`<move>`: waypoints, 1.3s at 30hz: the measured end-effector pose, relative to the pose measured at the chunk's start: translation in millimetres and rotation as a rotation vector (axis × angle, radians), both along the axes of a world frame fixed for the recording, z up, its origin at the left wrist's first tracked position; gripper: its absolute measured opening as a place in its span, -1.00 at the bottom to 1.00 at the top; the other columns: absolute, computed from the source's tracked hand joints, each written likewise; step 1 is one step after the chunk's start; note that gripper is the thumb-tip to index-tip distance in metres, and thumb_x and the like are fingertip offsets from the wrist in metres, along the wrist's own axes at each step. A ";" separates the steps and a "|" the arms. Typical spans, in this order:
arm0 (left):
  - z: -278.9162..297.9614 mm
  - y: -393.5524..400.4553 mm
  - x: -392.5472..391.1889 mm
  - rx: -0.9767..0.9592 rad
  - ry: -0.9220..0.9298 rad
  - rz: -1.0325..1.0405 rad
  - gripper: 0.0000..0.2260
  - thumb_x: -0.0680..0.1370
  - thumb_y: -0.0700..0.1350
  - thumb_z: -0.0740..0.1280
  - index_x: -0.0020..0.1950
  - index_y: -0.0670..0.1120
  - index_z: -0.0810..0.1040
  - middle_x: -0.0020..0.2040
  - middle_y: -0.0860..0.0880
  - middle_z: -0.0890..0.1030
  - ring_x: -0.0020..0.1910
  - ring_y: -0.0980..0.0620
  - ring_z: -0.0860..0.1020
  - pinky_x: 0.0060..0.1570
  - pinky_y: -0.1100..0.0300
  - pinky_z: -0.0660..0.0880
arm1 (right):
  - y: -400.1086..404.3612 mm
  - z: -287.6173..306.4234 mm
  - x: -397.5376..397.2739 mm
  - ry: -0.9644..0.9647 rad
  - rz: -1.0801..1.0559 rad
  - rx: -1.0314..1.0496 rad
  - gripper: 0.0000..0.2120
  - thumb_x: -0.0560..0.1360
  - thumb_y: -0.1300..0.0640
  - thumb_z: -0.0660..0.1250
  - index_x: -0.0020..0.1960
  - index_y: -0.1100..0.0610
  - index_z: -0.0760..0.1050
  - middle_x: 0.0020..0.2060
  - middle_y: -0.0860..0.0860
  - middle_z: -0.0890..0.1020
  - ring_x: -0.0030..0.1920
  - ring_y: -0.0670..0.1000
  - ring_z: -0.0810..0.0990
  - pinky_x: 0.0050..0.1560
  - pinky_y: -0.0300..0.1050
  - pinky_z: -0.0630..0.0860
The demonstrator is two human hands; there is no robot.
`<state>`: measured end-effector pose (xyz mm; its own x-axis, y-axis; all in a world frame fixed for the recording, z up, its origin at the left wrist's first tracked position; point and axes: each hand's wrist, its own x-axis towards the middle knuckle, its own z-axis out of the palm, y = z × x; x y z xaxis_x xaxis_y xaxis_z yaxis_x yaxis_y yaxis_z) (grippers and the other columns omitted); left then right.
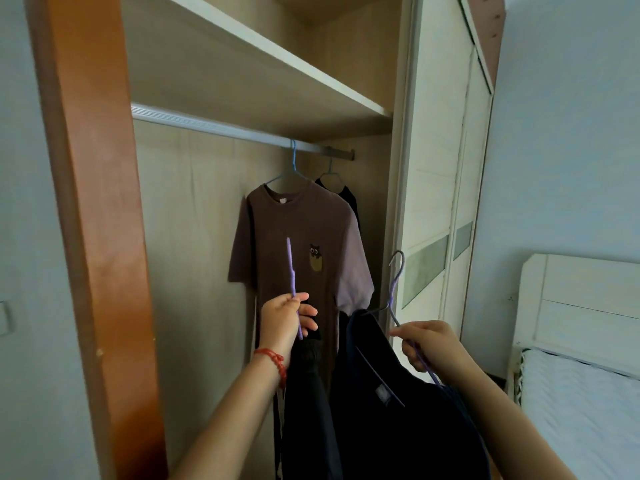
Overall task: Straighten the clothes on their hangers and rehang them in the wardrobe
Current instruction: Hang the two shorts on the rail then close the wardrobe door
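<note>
My left hand (285,318) grips a purple hanger (291,268) seen edge-on, with a dark garment (308,393) hanging below it. My right hand (427,344) holds a second purple hanger (396,282) by its shoulder wire; a dark navy top (398,403) hangs on it, tilted. Both are held low in front of the open wardrobe. On the metal rail (214,128) hang a brown T-shirt with an owl patch (298,244) on a blue hanger and, behind it to the right, a black garment (348,195).
A wooden shelf (263,74) sits just above the rail. An orange-brown wardrobe frame post (97,220) stands at the left. White sliding doors (436,188) are at the right, and a bed with a white headboard (585,327) beyond them.
</note>
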<state>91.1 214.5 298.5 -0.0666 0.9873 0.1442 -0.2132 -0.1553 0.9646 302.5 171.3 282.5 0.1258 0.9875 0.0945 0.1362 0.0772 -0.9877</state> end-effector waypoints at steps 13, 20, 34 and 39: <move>24.1 119.0 2.7 -0.018 -0.037 0.176 -0.77 0.62 -0.29 0.04 -0.11 -0.22 0.47 -0.68 0.03 0.50 -0.75 0.17 0.41 -0.72 0.43 0.28 | 143.9 39.5 7.2 -0.065 0.240 -0.032 -0.62 0.46 0.20 0.34 -0.50 0.26 0.41 -0.61 0.08 0.41 -0.63 -0.01 0.36 -0.48 -0.23 0.39; 62.5 176.0 2.2 0.014 -0.058 0.315 -0.75 0.61 -0.32 0.03 0.15 -0.35 0.44 -0.70 -0.01 0.49 -0.77 0.13 0.40 -0.73 0.39 0.30 | 229.5 88.9 15.1 -0.068 0.426 0.061 -0.54 0.46 0.25 0.34 -0.61 0.17 0.39 -0.65 0.04 0.37 -0.63 -0.01 0.32 -0.46 -0.16 0.32; 155.0 239.9 -39.8 0.169 -0.008 0.571 -0.83 0.51 -0.36 0.23 -0.28 -0.26 0.48 -0.69 -0.03 0.49 -0.73 0.12 0.42 -0.64 0.41 0.39 | 330.7 172.8 -49.4 0.011 0.646 0.182 -0.85 0.48 0.29 0.27 -0.04 0.38 0.52 -0.72 0.00 0.34 -0.72 -0.05 0.27 -0.64 -0.31 0.16; 187.7 251.7 -60.1 0.258 0.048 0.692 -0.93 0.47 -0.35 0.32 -0.20 -0.34 0.54 -0.50 -0.12 0.51 -0.60 0.04 0.47 -0.46 0.30 0.46 | 355.9 204.3 -73.1 0.107 0.694 0.194 -0.82 0.52 0.31 0.19 -0.19 0.34 0.52 -0.72 -0.02 0.32 -0.73 -0.08 0.23 -0.67 -0.37 0.14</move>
